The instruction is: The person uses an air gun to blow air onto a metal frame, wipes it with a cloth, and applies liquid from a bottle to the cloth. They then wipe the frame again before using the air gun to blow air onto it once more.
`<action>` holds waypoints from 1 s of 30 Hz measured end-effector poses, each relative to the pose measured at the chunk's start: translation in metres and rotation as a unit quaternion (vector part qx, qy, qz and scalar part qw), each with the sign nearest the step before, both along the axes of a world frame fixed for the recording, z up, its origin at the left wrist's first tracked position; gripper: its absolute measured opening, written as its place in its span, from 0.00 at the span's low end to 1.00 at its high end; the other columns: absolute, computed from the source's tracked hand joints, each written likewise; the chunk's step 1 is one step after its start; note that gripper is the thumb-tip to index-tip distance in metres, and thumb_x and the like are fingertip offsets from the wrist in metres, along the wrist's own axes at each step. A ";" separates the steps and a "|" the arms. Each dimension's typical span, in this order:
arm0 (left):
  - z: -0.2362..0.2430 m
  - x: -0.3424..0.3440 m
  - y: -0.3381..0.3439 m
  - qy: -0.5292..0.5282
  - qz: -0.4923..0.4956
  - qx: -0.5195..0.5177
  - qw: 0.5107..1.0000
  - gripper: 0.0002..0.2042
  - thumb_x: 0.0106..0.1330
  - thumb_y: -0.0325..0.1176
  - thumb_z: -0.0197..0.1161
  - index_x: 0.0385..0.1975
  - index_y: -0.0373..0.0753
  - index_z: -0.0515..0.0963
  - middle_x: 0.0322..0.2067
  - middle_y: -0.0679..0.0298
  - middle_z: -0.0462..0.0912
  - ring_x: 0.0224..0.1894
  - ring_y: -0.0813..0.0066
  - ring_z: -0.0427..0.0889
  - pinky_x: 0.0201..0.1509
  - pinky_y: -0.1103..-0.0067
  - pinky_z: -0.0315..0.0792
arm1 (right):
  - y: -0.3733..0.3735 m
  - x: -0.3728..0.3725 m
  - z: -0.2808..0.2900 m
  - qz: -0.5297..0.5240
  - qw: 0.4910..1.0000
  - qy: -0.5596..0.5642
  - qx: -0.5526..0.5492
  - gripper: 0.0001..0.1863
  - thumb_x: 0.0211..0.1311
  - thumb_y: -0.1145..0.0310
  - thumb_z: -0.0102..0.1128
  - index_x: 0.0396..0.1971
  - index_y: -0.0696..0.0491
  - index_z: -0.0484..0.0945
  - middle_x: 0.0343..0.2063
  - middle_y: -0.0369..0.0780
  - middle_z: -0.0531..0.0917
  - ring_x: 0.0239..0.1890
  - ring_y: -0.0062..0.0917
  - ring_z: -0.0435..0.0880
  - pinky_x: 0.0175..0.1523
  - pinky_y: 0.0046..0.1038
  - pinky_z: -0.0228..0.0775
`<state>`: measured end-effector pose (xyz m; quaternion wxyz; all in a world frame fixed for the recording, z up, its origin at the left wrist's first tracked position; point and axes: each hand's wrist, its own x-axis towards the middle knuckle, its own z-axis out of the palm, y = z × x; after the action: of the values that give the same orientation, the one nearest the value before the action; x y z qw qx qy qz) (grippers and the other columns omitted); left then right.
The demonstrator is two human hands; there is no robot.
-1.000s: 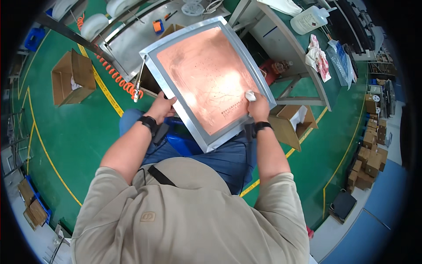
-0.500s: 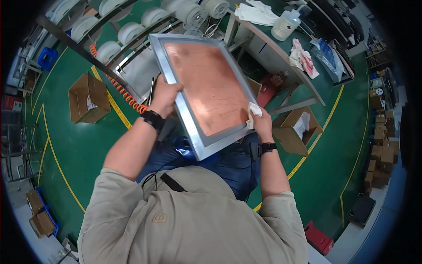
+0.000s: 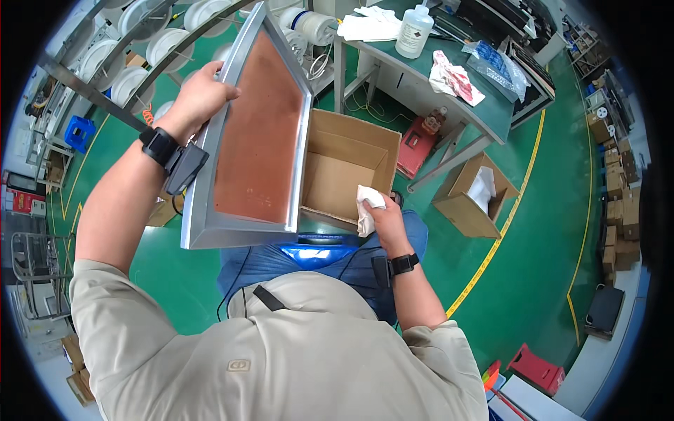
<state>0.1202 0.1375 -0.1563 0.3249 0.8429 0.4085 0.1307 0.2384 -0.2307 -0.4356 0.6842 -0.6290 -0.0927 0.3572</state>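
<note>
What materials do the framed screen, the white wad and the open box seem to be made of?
Framed screen: dull silver metal frame, likely aluminium, around a matte reddish-brown mesh or film. White wad: soft crumpled cloth or paper. Open box: plain brown cardboard with folded flaps.

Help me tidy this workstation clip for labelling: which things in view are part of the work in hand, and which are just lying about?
In hand:
- metal-framed screen, gripped by the left hand
- white cloth, held in the right hand

Lying about:
- open cardboard box beside the frame
- white plastic bottle on the green table
- crumpled rag
- smaller cardboard box on the floor
</note>
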 end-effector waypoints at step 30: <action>-0.136 -0.094 -0.130 -0.138 -0.221 -0.238 0.936 0.28 0.80 0.51 0.60 0.68 0.34 0.75 0.59 0.49 0.82 0.63 0.60 0.80 0.68 0.69 0.71 | 0.024 0.004 0.198 0.193 0.930 0.122 0.290 0.23 0.71 0.77 0.63 0.65 0.60 0.74 0.57 0.44 0.85 0.54 0.31 0.88 0.60 0.34 0.81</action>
<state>0.0266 0.0072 -0.2924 0.5903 0.7832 0.1824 0.0696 0.2428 -0.2063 -0.2375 0.7606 -0.3250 -0.2273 0.5140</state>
